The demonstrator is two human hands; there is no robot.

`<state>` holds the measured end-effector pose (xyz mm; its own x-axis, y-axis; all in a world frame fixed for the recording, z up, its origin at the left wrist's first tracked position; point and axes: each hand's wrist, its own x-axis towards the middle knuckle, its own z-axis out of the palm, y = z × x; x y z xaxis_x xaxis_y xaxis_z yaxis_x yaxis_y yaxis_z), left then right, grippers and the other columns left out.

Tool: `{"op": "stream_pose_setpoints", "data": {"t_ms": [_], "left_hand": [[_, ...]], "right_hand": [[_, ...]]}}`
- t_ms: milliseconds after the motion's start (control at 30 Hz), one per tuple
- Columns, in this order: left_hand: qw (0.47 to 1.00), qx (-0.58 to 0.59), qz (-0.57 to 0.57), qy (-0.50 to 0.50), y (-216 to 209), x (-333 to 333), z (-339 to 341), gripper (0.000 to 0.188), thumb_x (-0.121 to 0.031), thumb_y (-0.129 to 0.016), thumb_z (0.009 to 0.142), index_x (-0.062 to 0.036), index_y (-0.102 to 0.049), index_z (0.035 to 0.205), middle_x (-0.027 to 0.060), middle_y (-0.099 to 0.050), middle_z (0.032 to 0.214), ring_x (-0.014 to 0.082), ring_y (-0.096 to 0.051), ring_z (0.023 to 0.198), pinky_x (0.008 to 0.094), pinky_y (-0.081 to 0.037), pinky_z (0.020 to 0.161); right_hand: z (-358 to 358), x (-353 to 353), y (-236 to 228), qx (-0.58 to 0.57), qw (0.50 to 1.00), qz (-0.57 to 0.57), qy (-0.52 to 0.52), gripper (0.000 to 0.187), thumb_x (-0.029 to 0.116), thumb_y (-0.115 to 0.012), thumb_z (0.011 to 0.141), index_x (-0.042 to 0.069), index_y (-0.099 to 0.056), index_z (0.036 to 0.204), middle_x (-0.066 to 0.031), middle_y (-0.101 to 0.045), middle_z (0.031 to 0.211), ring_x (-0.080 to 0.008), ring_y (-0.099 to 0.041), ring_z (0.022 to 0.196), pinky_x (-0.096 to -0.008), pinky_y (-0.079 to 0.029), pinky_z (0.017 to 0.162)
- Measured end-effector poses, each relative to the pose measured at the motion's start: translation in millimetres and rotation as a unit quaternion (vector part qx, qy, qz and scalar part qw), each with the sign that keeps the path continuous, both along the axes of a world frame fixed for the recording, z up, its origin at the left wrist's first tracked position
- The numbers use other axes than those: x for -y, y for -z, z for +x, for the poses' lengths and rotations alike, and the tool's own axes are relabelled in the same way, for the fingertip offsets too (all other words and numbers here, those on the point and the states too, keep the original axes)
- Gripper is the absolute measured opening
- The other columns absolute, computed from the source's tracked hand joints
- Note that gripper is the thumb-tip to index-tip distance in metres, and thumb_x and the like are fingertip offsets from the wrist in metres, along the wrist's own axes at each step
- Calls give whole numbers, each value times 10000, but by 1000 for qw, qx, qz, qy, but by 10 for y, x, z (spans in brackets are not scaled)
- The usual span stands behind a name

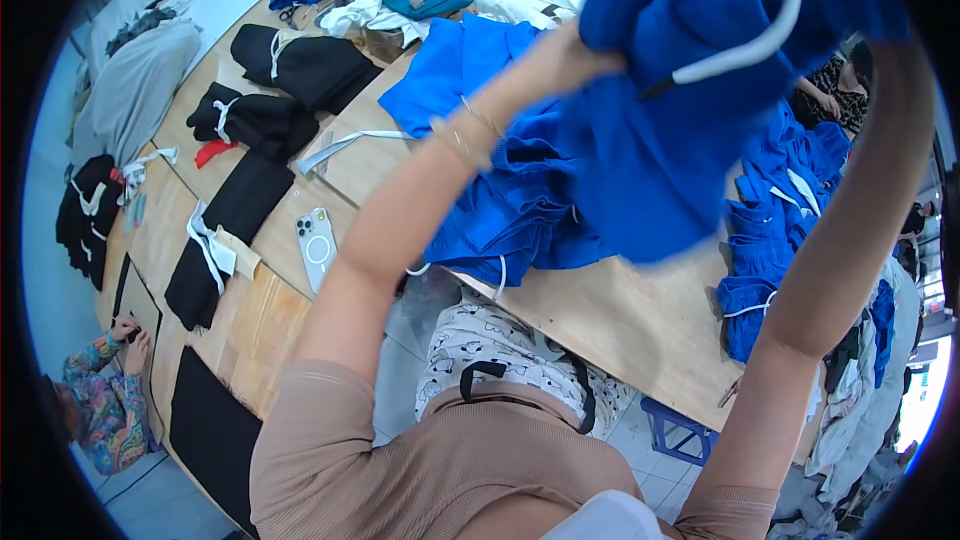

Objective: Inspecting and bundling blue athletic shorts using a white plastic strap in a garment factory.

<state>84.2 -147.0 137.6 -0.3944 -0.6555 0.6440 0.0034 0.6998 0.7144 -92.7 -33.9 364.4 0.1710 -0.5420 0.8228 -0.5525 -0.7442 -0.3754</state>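
Raised in front of me is a blue drawstring garment (690,160), its lower edge blurred by motion. A thick white cord (750,52) with a dark tip hangs from it. My left hand (585,58) is closed on the garment's left side, with thin bangles on that wrist. On the right, my right forearm (850,210) reaches up to the garment's far side; the fingers there are hidden by cloth and the dark picture rim. Beneath the raised piece lies a pile of similar blue garments (520,205) with white cords, on the wooden table (600,315).
More blue garments (750,240) are stacked at the table's right. To the left lie black cloth bundles (300,65) tied with white strips, and a phone (315,248). A person in a patterned top (105,405) works at far left. A blue stool (675,430) stands below the table.
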Motion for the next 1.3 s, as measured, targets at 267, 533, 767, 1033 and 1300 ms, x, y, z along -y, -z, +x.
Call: {"op": "stream_pose_setpoints", "data": {"t_ms": [267, 533, 767, 1033, 1300], "left_hand": [[844, 344, -211, -355, 281, 1434, 867, 417, -268, -602, 789, -190, -553, 1197, 99, -530, 1192, 300, -466, 1154, 517, -342, 945], [891, 388, 63, -225, 949, 746, 1175, 457, -37, -476, 771, -142, -594, 1201, 141, -585, 1208, 319, -549, 1118, 432, -433, 944], [898, 342, 184, -205, 1308, -217, 338, 475, -518, -537, 816, -289, -585, 1229, 61, -328, 1462, 358, -147, 1387, 747, -10, 995], [980, 22, 99, -170, 1645, -159, 716, 307, -245, -621, 814, -123, -655, 1094, 145, -527, 1268, 304, -458, 1213, 461, -329, 1030], [728, 162, 369, -554, 1859, -733, 2166, 206, -70, -506, 800, 22, -636, 932, 192, -645, 927, 335, -621, 842, 385, -483, 778]], "right_hand": [[575, -241, 1638, -180, 981, 58, -30, 364, -61, -673, 637, 133, -617, 940, -119, -481, 1278, -323, -523, 1126, -376, -449, 904], [879, -275, 2707, -332, 932, 138, -49, 255, -59, -551, 663, 59, -582, 887, -97, -527, 1207, -293, -483, 1144, -409, -376, 942], [990, -367, 2883, -352, 915, 186, -61, 340, -106, -532, 616, 55, -572, 912, -92, -547, 1202, -311, -474, 1174, -457, -326, 1005], [501, -57, 2811, 222, 868, 406, -180, 412, -17, -389, 728, -21, -554, 1105, -158, -542, 1196, -227, -597, 1014, -314, -454, 867], [-885, 1610, 4101, 92, 747, 573, 323, 369, 333, -533, 807, 9, -694, 881, -175, -672, 912, -230, -650, 803, -350, -500, 668]]}}
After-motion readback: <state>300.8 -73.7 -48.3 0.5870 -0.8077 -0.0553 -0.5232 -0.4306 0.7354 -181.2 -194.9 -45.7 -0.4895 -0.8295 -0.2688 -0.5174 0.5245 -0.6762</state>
